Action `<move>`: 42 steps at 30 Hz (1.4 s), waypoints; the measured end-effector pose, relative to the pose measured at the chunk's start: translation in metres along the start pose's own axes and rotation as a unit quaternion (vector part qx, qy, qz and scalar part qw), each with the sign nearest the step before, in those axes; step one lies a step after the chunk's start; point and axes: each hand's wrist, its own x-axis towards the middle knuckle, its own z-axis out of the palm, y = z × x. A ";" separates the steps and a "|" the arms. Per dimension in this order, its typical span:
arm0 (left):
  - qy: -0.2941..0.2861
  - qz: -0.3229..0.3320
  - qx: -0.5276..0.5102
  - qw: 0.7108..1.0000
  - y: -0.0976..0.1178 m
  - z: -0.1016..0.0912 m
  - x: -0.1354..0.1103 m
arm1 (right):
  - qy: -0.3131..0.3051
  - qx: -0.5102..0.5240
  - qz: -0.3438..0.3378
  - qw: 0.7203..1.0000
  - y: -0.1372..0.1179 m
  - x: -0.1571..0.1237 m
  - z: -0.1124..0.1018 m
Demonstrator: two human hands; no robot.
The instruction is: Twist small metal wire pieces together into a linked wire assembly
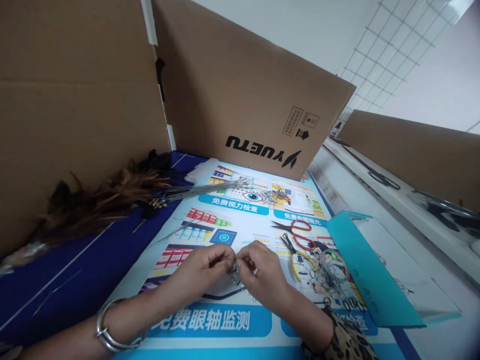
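Observation:
My left hand (214, 264) and my right hand (260, 268) meet over the printed sheet (240, 235), thumbs and forefingers pinched together. Between the fingertips hangs a small silvery metal piece (235, 275), partly hidden by the fingers; its exact kind is too small to make out. Right of my right hand lie red-handled scissors (303, 243) and yellow-handled pliers (299, 266), apart from it. Beside them is a coil of thin wire (335, 265) in a tangle of small metal bits.
Tall cardboard panels (240, 90) stand behind and at left. A bundle of thin metal wires (202, 190) lies at the back, near brown feathers (116, 192) on the blue cloth (75, 270). At right sits a teal box (375, 285), with small wire pieces inside.

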 end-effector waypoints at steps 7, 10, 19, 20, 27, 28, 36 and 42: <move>-0.014 -0.046 -0.121 0.991 -0.004 0.001 0.003 | 0.019 0.063 0.004 0.998 0.007 -0.003 0.006; -0.014 -0.047 -0.127 0.991 -0.004 0.001 0.002 | 0.015 0.060 -0.008 0.998 0.008 -0.003 0.007; -0.006 -0.040 -0.053 0.998 -0.011 0.004 -0.001 | -0.010 -0.106 -0.107 0.989 0.000 -0.007 0.002; -0.005 -0.037 -0.061 0.997 -0.010 0.003 -0.001 | -0.001 -0.104 -0.104 0.989 0.001 -0.007 0.003; 0.054 -0.037 -0.183 0.981 0.000 0.002 -0.002 | 0.056 0.076 -0.042 0.995 -0.002 0.000 0.006; 0.067 -0.041 -0.184 0.980 0.000 0.002 -0.002 | 0.062 0.089 -0.054 0.993 -0.003 0.000 0.005; 0.129 0.011 -0.022 0.991 -0.020 0.004 0.004 | 0.035 0.297 0.063 0.952 -0.015 -0.002 0.001; 0.159 0.046 0.012 0.986 -0.019 -0.003 0.006 | 0.007 0.440 0.233 0.867 -0.006 0.002 -0.002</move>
